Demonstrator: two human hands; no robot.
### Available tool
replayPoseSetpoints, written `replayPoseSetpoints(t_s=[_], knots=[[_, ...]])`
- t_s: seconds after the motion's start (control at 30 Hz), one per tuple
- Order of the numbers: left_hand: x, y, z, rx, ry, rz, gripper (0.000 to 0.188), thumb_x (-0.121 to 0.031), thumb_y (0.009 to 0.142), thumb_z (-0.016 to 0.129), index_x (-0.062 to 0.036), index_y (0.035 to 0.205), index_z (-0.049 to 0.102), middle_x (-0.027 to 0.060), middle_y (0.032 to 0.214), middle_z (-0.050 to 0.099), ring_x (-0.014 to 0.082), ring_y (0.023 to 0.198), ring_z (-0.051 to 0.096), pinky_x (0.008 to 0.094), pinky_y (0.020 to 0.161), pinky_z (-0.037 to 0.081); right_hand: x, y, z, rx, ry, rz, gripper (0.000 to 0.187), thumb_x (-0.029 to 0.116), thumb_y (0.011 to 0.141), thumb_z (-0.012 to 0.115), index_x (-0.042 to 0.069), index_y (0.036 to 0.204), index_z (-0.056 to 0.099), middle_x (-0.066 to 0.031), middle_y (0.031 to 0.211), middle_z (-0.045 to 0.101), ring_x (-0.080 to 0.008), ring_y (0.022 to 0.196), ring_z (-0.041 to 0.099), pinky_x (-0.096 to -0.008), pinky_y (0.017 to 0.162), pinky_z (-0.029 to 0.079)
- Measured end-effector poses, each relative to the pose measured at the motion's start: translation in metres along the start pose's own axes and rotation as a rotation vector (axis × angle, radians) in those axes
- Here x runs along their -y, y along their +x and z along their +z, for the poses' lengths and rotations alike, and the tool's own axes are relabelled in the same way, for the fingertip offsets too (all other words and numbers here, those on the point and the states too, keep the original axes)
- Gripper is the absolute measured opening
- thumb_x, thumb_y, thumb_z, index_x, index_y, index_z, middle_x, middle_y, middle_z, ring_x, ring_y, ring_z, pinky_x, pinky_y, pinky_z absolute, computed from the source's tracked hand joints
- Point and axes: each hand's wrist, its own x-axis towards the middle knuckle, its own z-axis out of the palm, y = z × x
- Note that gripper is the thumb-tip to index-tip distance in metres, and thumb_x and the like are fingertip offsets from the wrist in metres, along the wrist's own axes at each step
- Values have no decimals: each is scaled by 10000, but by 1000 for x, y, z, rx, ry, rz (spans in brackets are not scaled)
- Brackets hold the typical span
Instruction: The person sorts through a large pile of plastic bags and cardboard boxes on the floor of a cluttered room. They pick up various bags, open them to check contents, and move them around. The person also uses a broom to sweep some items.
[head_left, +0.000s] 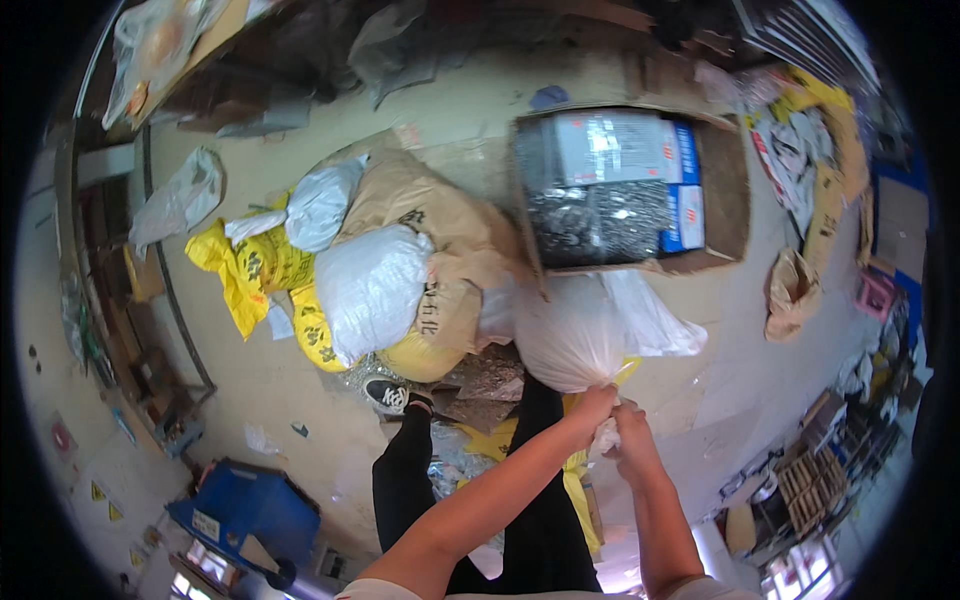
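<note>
A full white translucent plastic bag (565, 335) lies in front of me, its gathered neck toward my body. Both hands are closed around that neck, side by side. My left hand (594, 408) grips it just below the bulging part. Pressed close beside it, my right hand (630, 425) holds the twisted end, and a short tuft of plastic hangs out under the fingers. Another white bag part (645, 315) spreads to the right of the full bag. Behind it stands an open cardboard box (730, 200) holding blue and white packages (683, 185) and a plastic-wrapped dark bundle (595, 220).
Brown paper sacks (415, 200), a white sack (372, 285) and yellow sacks (275, 260) are heaped to the left. My shoe (385, 395) stands by crumpled plastic. A blue bin (250, 510) is at lower left. Wooden blocks (812, 483) lie at lower right.
</note>
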Motion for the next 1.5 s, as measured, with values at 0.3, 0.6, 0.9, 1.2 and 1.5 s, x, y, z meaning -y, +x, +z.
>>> replayPoseSetpoints(t_s=[0.3, 0.6, 0.9, 1.2, 1.5], knots=[[-112, 16, -293, -1247, 912, 1169, 266, -15, 916, 538, 7, 1174, 597, 233, 1119, 647, 409, 1058, 612, 494, 889, 475, 10, 215, -36, -305, -590, -389, 291, 299, 1010, 517, 58, 1118, 639, -99, 757, 617, -227, 659, 596, -356, 568, 462], [-84, 71, -378, -717, 1, 629, 235, -130, 1007, 498, 6, 1155, 619, 81, 1034, 681, 158, 898, 668, 278, 789, 510, 28, 205, 250, 405, -1102, -1312, 535, -3, 834, 621, 6, 1363, 545, -226, 1433, 508, -408, 1313, 504, -441, 1086, 429], [-55, 25, -398, -429, -433, 448, 498, -390, 1032, 511, -6, 1349, 532, 126, 1306, 605, 216, 1139, 609, 368, 986, 472, -3, 365, 432, -156, -1844, -532, 469, 229, 902, 594, 10, 1317, 615, -187, 1330, 638, -338, 1252, 601, -491, 1052, 463], [-41, -10, -401, 7, -606, 346, 881, -701, 916, 573, 14, 1419, 467, 147, 1330, 595, 264, 1190, 585, 396, 1031, 461, -62, 291, 383, 113, -1534, -761, 512, 357, 1013, 420, -76, 961, 688, -335, 990, 667, -475, 938, 651, -545, 868, 504], [47, -101, -469, 777, -1625, 572, 586, -359, 1023, 554, 12, 1459, 431, 7, 811, 560, 108, 580, 500, 277, 520, 465, -218, 61, 377, 634, -1470, -809, 372, 286, 997, 497, -47, 953, 657, -290, 809, 666, -444, 752, 674, -531, 634, 509]])
